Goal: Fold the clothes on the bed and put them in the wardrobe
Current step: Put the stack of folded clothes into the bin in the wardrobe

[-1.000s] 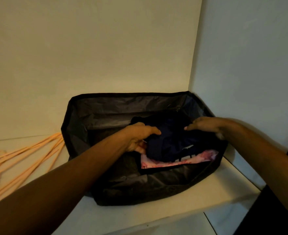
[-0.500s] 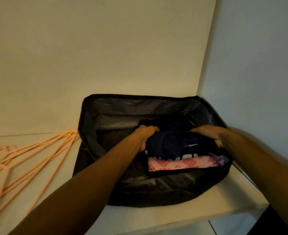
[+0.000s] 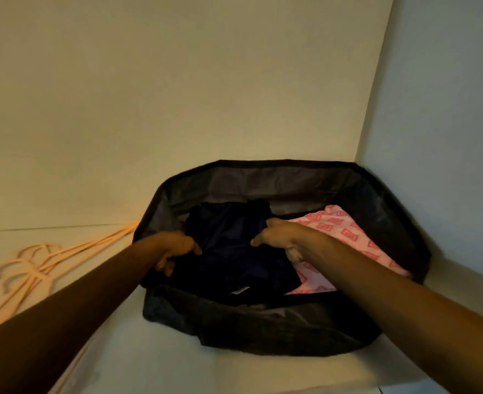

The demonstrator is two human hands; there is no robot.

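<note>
While both hands, left hand [image 3: 175, 248] and right hand [image 3: 277, 237], grip navy garment [image 3: 234, 251] inside storage bag [image 3: 291, 177] at shelf's back right corner, stowing step; next probably settle flat, let go.

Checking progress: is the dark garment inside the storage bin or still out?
Inside: the dark garment lies below the fabric bin's rim, beside the pink patterned cloth.

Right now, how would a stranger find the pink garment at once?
Look at the dark fabric bin in the shelf's right corner. Inside, at its right side, lies the pink garment, beside the navy garment that both hands grip. It alone is light, with a red square print.
</note>
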